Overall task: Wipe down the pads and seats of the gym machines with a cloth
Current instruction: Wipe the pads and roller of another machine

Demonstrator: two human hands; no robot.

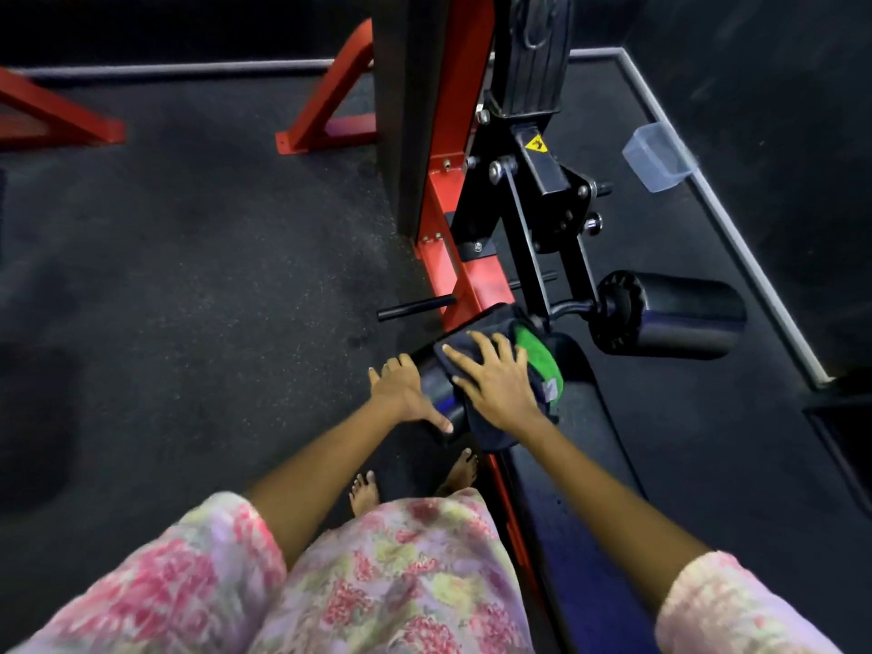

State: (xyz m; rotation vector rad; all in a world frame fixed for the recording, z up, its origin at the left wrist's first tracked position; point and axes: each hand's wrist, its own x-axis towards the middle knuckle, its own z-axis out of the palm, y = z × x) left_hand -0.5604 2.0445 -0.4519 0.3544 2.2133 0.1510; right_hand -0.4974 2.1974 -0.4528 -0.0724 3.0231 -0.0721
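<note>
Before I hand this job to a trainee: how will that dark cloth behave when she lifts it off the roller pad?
Probably floppy: the dark cloth drapes over the roller pad and follows its curve under the right hand. Likely light, since flat fingers alone keep it in place. Its green layer may unfold or slip when lifted.
</note>
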